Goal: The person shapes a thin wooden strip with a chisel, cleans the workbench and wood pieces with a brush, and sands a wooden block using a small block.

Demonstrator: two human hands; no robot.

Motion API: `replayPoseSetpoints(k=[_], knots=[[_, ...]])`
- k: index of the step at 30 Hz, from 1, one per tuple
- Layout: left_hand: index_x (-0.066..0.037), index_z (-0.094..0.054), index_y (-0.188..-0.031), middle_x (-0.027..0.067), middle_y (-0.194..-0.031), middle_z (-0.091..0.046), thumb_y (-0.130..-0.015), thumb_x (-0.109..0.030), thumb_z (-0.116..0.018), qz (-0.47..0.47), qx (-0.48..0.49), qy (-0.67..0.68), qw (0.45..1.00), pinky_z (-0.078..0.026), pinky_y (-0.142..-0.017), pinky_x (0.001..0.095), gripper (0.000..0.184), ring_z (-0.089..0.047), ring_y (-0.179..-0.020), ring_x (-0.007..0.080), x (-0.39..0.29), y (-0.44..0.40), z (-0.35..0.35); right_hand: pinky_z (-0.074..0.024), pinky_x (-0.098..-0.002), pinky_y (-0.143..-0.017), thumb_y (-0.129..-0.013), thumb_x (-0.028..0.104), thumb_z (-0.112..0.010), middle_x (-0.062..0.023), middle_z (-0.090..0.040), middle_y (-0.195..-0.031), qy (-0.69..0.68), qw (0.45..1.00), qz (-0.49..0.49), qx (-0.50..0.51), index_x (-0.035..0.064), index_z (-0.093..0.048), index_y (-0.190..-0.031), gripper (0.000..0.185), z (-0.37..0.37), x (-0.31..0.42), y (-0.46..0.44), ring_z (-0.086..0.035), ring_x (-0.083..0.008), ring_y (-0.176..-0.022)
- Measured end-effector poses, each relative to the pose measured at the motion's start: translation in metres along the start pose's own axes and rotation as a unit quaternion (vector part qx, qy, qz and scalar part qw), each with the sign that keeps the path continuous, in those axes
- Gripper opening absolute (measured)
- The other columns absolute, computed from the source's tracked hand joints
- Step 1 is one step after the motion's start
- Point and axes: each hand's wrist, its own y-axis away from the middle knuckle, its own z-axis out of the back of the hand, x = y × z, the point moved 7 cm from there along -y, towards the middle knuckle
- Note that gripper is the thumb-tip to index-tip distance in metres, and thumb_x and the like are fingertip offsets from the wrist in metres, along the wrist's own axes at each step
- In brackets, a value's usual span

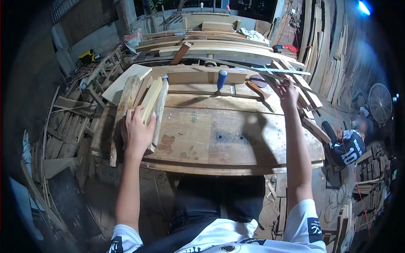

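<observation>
My left hand (138, 130) is closed around the near end of a pale wooden strip (152, 100) at the bench's left side. More boards lie against it, including a rough-edged plank (126, 99) and a greyish strip (160, 110). Over the right side of the bench, my right hand (287, 93) is raised, its fingers curled on a long thin dark strip (249, 67); the exact grip is partly hidden. Close to that hand are a light blue ruler (291, 71) and a wooden-handled tool (258, 91). A blue-handled tool (222, 78) stands upright at the back of the bench.
The wooden workbench (190, 135) spans the space before me. Long boards (219, 46) are stacked beyond it, with more timber (325, 55) at the right wall. Scrap wood (63, 130) lies at left. A person (348, 145) sits low at right near a fan (379, 103).
</observation>
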Motion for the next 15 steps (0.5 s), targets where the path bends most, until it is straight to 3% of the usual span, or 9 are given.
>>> replayPoseSetpoints(k=[3,6,7,11,14,15], knots=[[-0.005,-0.059,-0.122,0.0205,-0.116,-0.057,-0.091,-0.028,-0.067,0.012,-0.009,-0.014,1.000,-0.047,-0.091,0.0504,0.039,-0.059,-0.108,0.0416,-0.002,0.002,0.004,-0.0554,-0.0266,-0.055,-0.100,0.033,-0.064,-0.0150,-0.070,-0.090,0.027,0.997,-0.045,0.063,0.0007,-0.059,-0.098,0.033,-0.044,-0.048,-0.026,-0.072,-0.0229,-0.077],[-0.006,-0.060,-0.120,0.0183,-0.113,-0.060,-0.090,-0.027,-0.069,0.017,-0.010,-0.017,1.000,-0.048,-0.089,0.0495,0.038,-0.061,-0.105,0.0410,0.002,0.002,0.005,-0.0504,-0.0249,-0.050,-0.102,0.032,-0.059,-0.0156,-0.070,-0.091,0.084,0.992,-0.075,0.053,0.0007,-0.059,-0.105,0.032,-0.070,-0.082,-0.024,-0.071,-0.0214,-0.076],[-0.007,-0.060,-0.121,0.0185,-0.113,-0.060,-0.090,-0.027,-0.069,0.018,-0.005,-0.014,1.000,-0.049,-0.088,0.0493,0.038,-0.061,-0.105,0.0411,0.002,0.002,0.007,-0.0471,-0.0245,-0.042,-0.101,0.033,-0.060,-0.0124,-0.071,-0.085,0.075,0.991,-0.088,0.060,0.0011,-0.058,-0.099,0.032,-0.078,-0.093,-0.023,-0.072,-0.0197,-0.069],[-0.006,-0.058,-0.122,0.0202,-0.113,-0.060,-0.090,-0.027,-0.068,0.001,-0.010,-0.022,1.000,-0.049,-0.088,0.0492,0.039,-0.061,-0.105,0.0415,0.007,0.001,0.004,-0.0420,-0.0256,-0.041,-0.103,0.030,-0.057,-0.0132,-0.071,-0.092,0.065,0.981,-0.150,0.106,0.0011,-0.056,-0.101,0.029,-0.094,-0.133,-0.025,-0.072,-0.0208,-0.068],[-0.005,-0.058,-0.122,0.0214,-0.115,-0.060,-0.090,-0.026,-0.067,0.028,-0.008,-0.022,0.999,-0.049,-0.088,0.0498,0.040,-0.061,-0.106,0.0422,0.003,0.001,0.004,-0.0401,-0.0250,-0.043,-0.100,0.033,-0.062,-0.0093,-0.071,-0.085,0.129,0.970,-0.119,0.169,0.0052,-0.061,-0.094,0.028,-0.101,-0.143,-0.035,-0.067,-0.0162,-0.062],[-0.004,-0.058,-0.122,0.0222,-0.117,-0.060,-0.090,-0.026,-0.067,0.035,-0.007,-0.029,0.999,-0.049,-0.088,0.0503,0.040,-0.060,-0.106,0.0429,0.001,0.001,0.004,-0.0390,-0.0250,-0.041,-0.096,0.034,-0.069,-0.0055,-0.068,-0.078,0.107,0.980,-0.112,0.127,0.0069,-0.064,-0.089,0.028,-0.100,-0.143,-0.036,-0.061,-0.0128,-0.055]])
